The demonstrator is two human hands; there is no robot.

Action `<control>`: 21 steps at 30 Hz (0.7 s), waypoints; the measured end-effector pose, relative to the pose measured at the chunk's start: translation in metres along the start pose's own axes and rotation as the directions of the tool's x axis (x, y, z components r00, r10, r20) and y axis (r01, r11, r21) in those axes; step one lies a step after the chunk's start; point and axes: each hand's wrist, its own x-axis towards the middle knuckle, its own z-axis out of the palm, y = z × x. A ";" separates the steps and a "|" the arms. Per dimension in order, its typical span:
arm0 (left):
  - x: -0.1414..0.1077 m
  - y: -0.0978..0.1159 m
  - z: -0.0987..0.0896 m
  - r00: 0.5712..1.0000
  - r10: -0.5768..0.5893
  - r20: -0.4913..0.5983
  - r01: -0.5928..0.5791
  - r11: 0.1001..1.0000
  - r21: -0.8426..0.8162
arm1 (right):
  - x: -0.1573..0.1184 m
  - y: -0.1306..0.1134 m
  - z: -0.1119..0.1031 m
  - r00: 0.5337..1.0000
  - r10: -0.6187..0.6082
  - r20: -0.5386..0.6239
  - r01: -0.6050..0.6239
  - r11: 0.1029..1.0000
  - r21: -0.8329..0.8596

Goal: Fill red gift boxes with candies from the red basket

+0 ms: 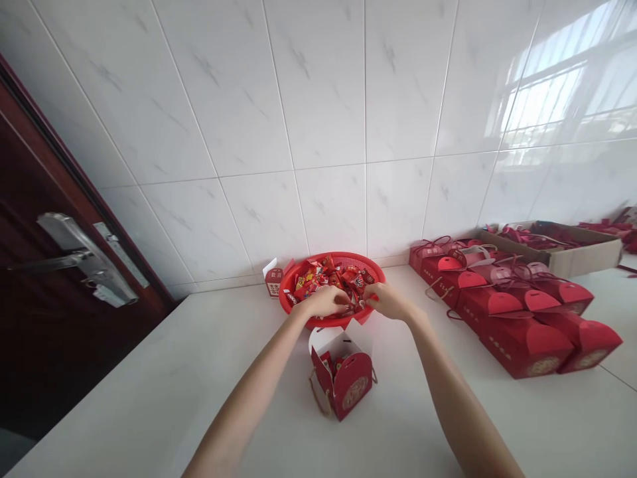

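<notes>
A round red plastic basket (pixel 377 264) full of red-wrapped sweets (pixel 318 272) stands against the tiled wall. My left hand (pixel 328 301) reaches into its front part with the fingers curled down among the wrappers; what they hold, if anything, is hidden. Over the basket's right side is my right hand (pixel 388 301), thumb and fingers pinched together at the sweets, the contents too small to make out. Just in front of the basket, between my forearms, an open red gift box (pixel 352 385) with rope handles has some red packets inside.
Rows of closed red gift boxes (pixel 527 338) fill the right side of the white table (pixel 149 372). Behind them sits a cardboard carton (pixel 582 259) of red items. A small red and white box (pixel 274 279) stands left of the basket. A dark red door (pixel 44 299) is at the left.
</notes>
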 end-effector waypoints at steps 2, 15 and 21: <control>0.019 0.008 0.004 0.992 -0.026 0.125 0.010 0.992 0.129 | 0.000 0.002 -0.001 1.000 -0.002 -0.002 0.002 0.999 0.035; 0.048 -0.010 0.009 0.980 -0.198 -0.018 0.193 0.925 0.327 | 0.003 0.008 0.002 1.000 -0.002 -0.007 0.002 0.992 0.125; 0.047 -0.027 0.006 0.979 -0.182 -0.091 0.200 0.946 0.255 | 0.003 0.009 0.002 0.999 -0.035 -0.015 0.037 0.989 0.142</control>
